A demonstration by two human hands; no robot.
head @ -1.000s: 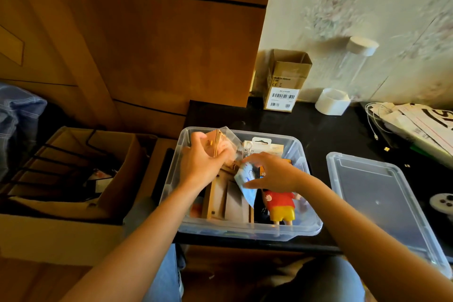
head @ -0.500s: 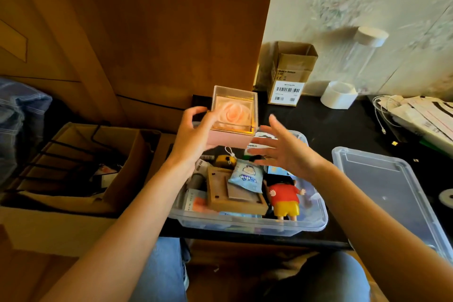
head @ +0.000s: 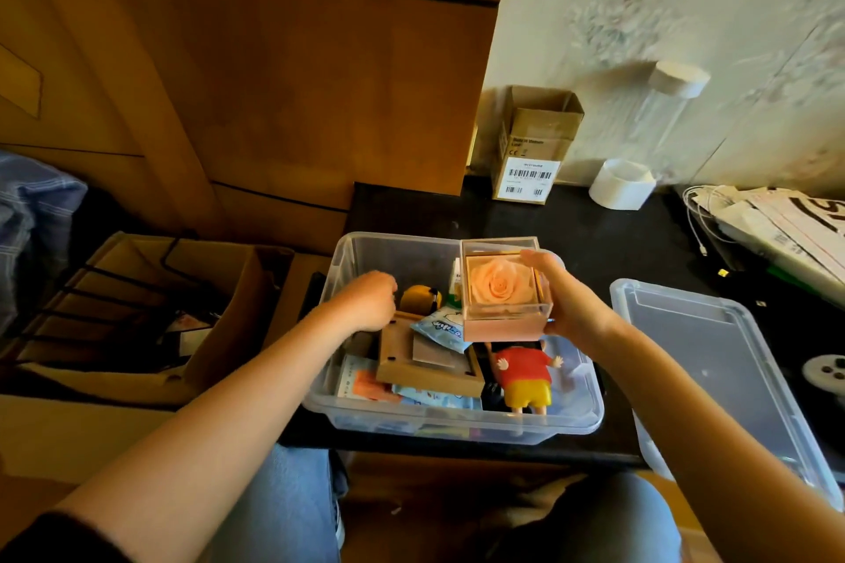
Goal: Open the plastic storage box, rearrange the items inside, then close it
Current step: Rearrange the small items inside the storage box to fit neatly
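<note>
The rose box (head: 503,293) has passed from my left hand (head: 368,299) to my right hand (head: 564,304) since half a second ago. My right hand now grips it by its right side, thumb on top, above the storage box (head: 457,418) at about 1 o'clock of its middle. My left hand has dropped into the box at 10 o'clock, fingers curled downward beside the yellow toy (head: 420,296); I cannot tell whether they hold anything. Inside lie a wooden frame (head: 430,361), a blue packet (head: 441,328) and a red-shirted figure (head: 526,379) at 5 o'clock. The back left corner of the box shows bare floor. The lid (head: 713,379) lies at 3 o'clock on the black table (head: 594,224), just beside the box. The box's front rim overhangs the table edge.
</note>
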